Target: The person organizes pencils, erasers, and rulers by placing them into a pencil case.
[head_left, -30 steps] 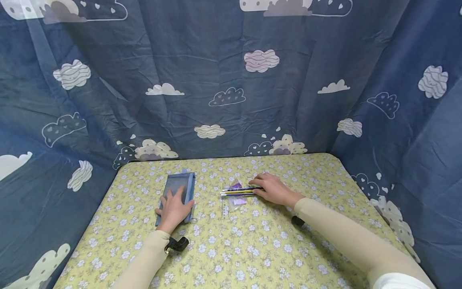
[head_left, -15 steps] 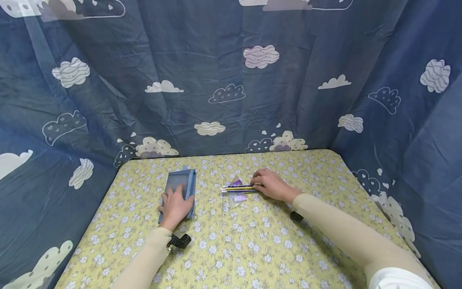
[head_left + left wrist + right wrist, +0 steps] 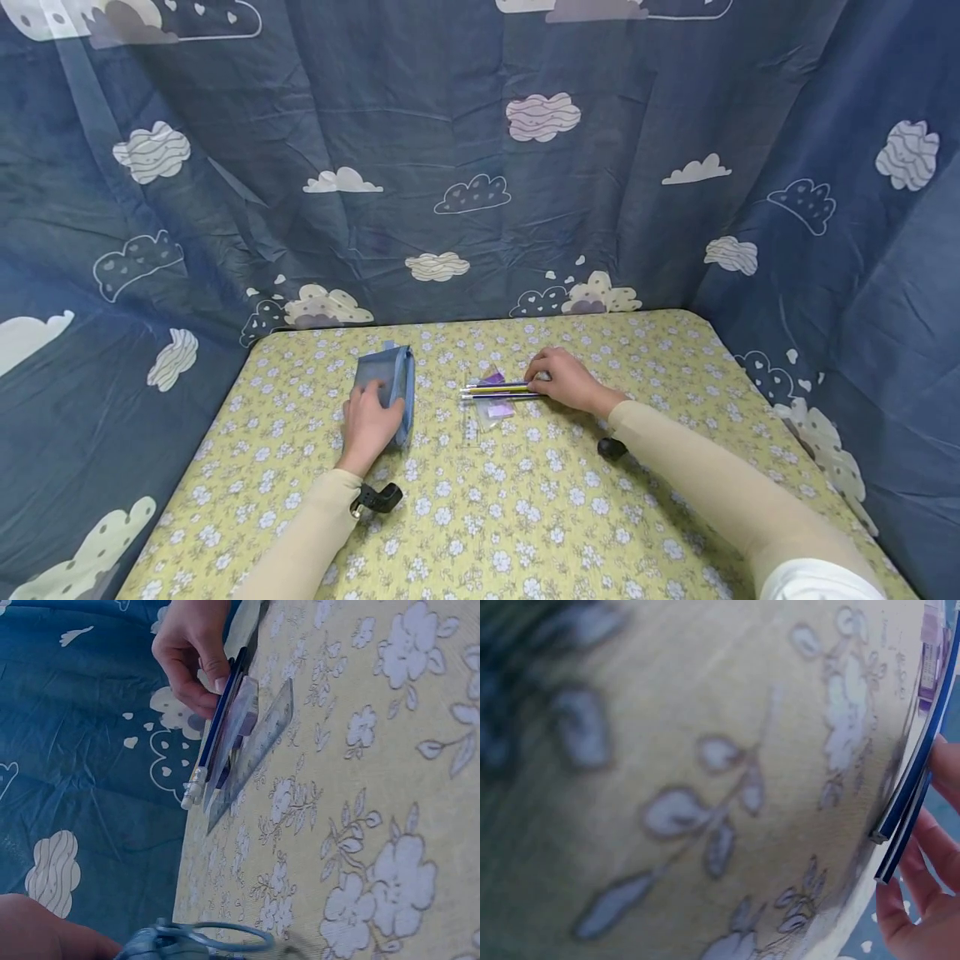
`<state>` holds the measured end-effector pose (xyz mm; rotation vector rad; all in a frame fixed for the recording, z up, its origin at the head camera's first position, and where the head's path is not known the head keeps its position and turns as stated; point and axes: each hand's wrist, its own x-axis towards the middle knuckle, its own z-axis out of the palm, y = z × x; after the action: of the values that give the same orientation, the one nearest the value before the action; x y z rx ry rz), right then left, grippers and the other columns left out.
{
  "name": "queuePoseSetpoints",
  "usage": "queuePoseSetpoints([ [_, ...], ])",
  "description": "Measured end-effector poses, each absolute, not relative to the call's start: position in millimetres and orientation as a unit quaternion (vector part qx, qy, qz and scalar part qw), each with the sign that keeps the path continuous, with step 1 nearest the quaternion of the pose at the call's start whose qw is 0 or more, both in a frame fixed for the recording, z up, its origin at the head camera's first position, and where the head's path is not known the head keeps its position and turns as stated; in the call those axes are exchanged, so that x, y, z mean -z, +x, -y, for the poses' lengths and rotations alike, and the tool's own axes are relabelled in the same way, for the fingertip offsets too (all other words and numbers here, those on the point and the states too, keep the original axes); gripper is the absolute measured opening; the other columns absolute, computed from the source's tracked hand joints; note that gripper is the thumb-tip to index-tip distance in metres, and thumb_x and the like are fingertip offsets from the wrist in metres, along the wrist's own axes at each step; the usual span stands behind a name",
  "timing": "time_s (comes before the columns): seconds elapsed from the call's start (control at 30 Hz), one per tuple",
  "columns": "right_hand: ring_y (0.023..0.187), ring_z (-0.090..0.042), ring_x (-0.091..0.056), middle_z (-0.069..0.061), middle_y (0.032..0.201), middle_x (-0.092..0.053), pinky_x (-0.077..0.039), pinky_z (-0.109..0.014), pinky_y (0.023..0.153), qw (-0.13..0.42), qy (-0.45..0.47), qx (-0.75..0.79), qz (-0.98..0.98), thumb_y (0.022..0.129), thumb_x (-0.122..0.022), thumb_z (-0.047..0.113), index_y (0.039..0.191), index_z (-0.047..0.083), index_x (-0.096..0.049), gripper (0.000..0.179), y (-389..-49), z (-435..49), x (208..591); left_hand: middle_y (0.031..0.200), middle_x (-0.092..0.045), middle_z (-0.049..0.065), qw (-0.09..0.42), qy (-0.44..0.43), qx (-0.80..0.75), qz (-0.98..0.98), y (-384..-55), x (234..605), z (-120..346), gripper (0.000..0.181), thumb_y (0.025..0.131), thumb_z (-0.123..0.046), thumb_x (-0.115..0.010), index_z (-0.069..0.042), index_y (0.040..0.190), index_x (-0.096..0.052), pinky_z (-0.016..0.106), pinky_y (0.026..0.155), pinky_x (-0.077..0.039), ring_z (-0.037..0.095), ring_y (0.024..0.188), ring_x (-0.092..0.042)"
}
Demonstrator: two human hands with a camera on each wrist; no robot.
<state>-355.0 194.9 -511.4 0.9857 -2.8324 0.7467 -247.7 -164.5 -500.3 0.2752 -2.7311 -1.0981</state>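
My left hand (image 3: 371, 423) grips a blue mesh zip pouch (image 3: 381, 368) on the left of the table, its thumb at the zipped side, which tilts up. The left wrist view shows the thumb against the pouch's blue end (image 3: 161, 945), with a cord loop sticking out. My right hand (image 3: 567, 383) pinches several pencils (image 3: 495, 389) by their right ends. White erasers (image 3: 193, 787) tip the far ends. Under the pencils lie a clear packet with purple parts (image 3: 498, 411) and a transparent ruler (image 3: 469, 429). The right wrist view shows fingers (image 3: 934, 847) along the dark blue pencils.
A yellow flowered cloth (image 3: 480, 517) covers the table. Dark blue curtains (image 3: 405, 108) with cloud prints hang behind it and at both sides. Black wrist cameras (image 3: 380, 497) are strapped to both arms.
The pouch has shifted slightly right and away, and its zipped side has risen as the left fingers closed on it. The right hand and pencils have barely moved.
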Motion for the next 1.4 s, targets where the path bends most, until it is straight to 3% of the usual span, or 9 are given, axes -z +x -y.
queuePoseSetpoints([
  [0.23,0.085,-0.012,-0.059,0.008,0.094,-0.065,-0.049,-0.037,0.075,-0.014,0.288,-0.264,0.921,0.092,-0.076,0.02,0.099,0.018,-0.078,0.007,-358,-194,506,0.11,-0.06,0.022,0.141,0.087,0.381,0.91,-251,496,166,0.034,0.091,-0.021,-0.065,-0.001,0.118,-0.064,0.044,0.065,-0.043,0.032,0.077,-0.056],
  [0.43,0.082,-0.008,-0.063,0.009,0.093,-0.069,-0.052,-0.033,0.074,-0.049,0.282,-0.28,0.916,0.092,-0.076,0.02,0.099,0.018,-0.077,0.007,-361,-197,499,0.067,-0.059,0.006,0.175,0.072,0.327,0.926,-254,489,178,0.022,0.092,-0.015,-0.062,-0.004,0.111,-0.066,0.032,0.041,-0.032,0.017,0.041,-0.042],
  [0.63,0.076,-0.011,-0.063,0.008,0.088,-0.071,-0.052,-0.035,0.069,-0.071,0.302,-0.294,0.904,0.093,-0.075,0.017,0.098,0.014,-0.078,0.007,-359,-199,490,0.061,-0.058,0.008,0.208,0.065,0.262,0.94,-258,487,189,0.009,0.093,-0.011,-0.065,-0.004,0.088,-0.069,0.033,0.041,-0.033,0.018,0.043,-0.044],
  [0.77,0.078,-0.012,-0.064,0.008,0.089,-0.07,-0.052,-0.034,0.07,-0.082,0.288,-0.31,0.903,0.093,-0.075,0.018,0.099,0.014,-0.078,0.007,-358,-201,486,0.09,-0.065,0.018,0.182,0.074,0.234,0.952,-259,489,188,0.036,0.093,-0.034,-0.072,-0.001,0.109,-0.07,0.045,0.051,-0.048,0.034,0.069,-0.061],
  [0.9,0.078,-0.016,-0.065,0.007,0.09,-0.07,-0.052,-0.035,0.07,-0.091,0.275,-0.321,0.902,0.094,-0.074,0.017,0.099,0.013,-0.077,0.007,-356,-203,484,0.118,-0.058,0.028,0.163,0.071,0.212,0.961,-261,493,186,0.052,0.092,-0.04,-0.073,0.001,0.123,-0.064,0.059,0.065,-0.052,0.049,0.1,-0.058],
  [1.03,0.076,-0.024,-0.064,0.004,0.09,-0.071,-0.051,-0.037,0.067,-0.097,0.28,-0.328,0.897,0.094,-0.073,0.015,0.098,0.011,-0.077,0.007,-353,-203,481,0.123,-0.054,0.033,0.158,0.07,0.186,0.967,-264,497,185,0.057,0.09,-0.035,-0.077,0.003,0.129,-0.059,0.063,0.068,-0.052,0.052,0.107,-0.055],
  [1.2,0.077,-0.026,-0.065,0.004,0.088,-0.071,-0.05,-0.037,0.067,-0.093,0.279,-0.332,0.896,0.094,-0.073,0.014,0.097,0.01,-0.077,0.006,-353,-203,481,0.116,-0.056,0.031,0.159,0.059,0.18,0.969,-267,499,184,0.049,0.089,-0.022,-0.075,0.004,0.127,-0.059,0.063,0.065,-0.051,0.05,0.098,-0.058],
  [1.33,0.075,-0.024,-0.064,0.004,0.087,-0.07,-0.05,-0.037,0.067,-0.095,0.278,-0.332,0.896,0.094,-0.073,0.014,0.097,0.01,-0.076,0.006,-354,-204,481,0.084,-0.061,0.018,0.172,0.054,0.19,0.965,-269,498,184,0.024,0.088,-0.014,-0.073,-0.001,0.107,-0.067,0.052,0.051,-0.048,0.037,0.068,-0.06],
  [1.4,0.073,-0.021,-0.062,0.005,0.086,-0.07,-0.049,-0.037,0.066,-0.095,0.279,-0.329,0.897,0.094,-0.074,0.015,0.096,0.011,-0.076,0.005,-355,-204,481,0.066,-0.056,0.01,0.179,0.05,0.193,0.963,-269,497,183,0.009,0.088,-0.011,-0.071,-0.003,0.09,-0.066,0.043,0.043,-0.041,0.028,0.052,-0.052],
])
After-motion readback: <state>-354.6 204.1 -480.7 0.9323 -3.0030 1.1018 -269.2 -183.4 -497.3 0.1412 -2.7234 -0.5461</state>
